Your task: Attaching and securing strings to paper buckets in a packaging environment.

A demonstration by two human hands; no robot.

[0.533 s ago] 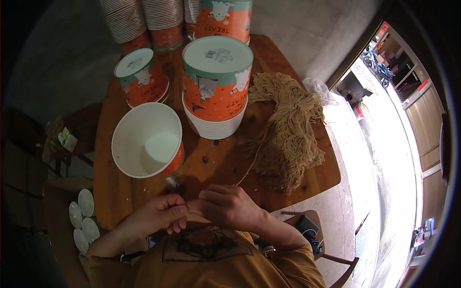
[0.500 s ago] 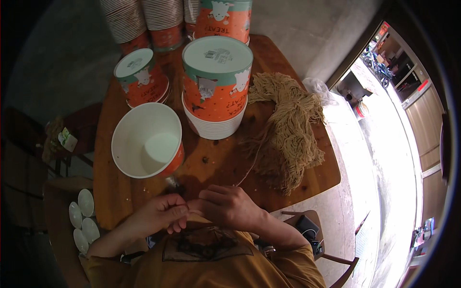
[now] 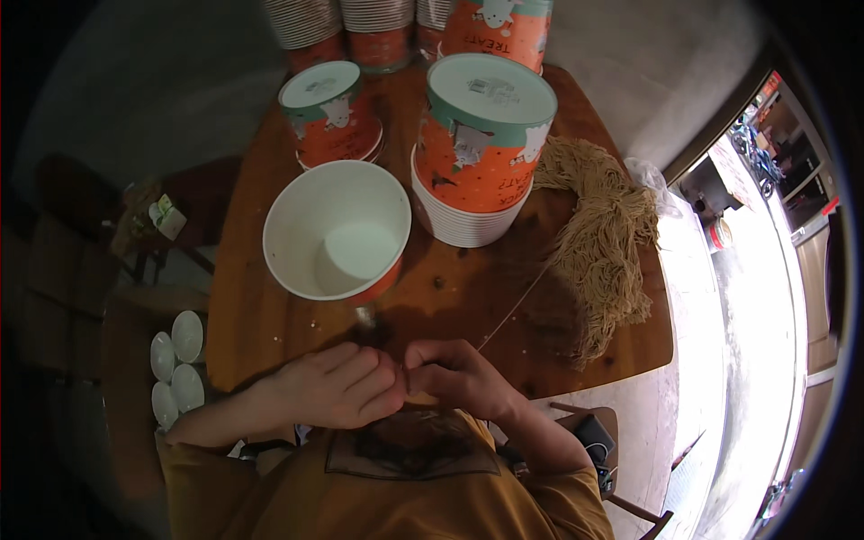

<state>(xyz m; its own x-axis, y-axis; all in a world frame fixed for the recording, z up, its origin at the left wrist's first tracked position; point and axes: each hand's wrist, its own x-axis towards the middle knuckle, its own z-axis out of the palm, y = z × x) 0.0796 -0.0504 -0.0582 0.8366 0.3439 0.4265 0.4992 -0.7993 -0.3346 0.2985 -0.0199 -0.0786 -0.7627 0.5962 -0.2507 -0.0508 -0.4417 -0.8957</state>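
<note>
In front of my chest, my left hand (image 3: 346, 387) and my right hand (image 3: 454, 378) meet with fingers closed. A thin tan string (image 3: 515, 309) runs taut from a bundle of yarn (image 3: 605, 247) to my right hand, which grips it. The left fingers are curled, back of the hand upward; what they pinch is hidden. Just beyond the hands, an open paper bucket (image 3: 337, 229), white inside and orange outside, leans toward me. Beside it, an upside-down stack of orange and green paper buckets (image 3: 481, 135) stands on the wooden table (image 3: 459, 310).
Behind are a smaller upturned bucket stack (image 3: 331, 112) and more stacked buckets (image 3: 495, 27). A carton with several white bowls (image 3: 186, 337) sits at the lower left. A chair holding a black device (image 3: 589, 436) is at the right, near a bright doorway.
The view has swung, so everything sits further right. My left hand has rolled over, its back now up, and stays against the right hand. The string still leads to the yarn.
</note>
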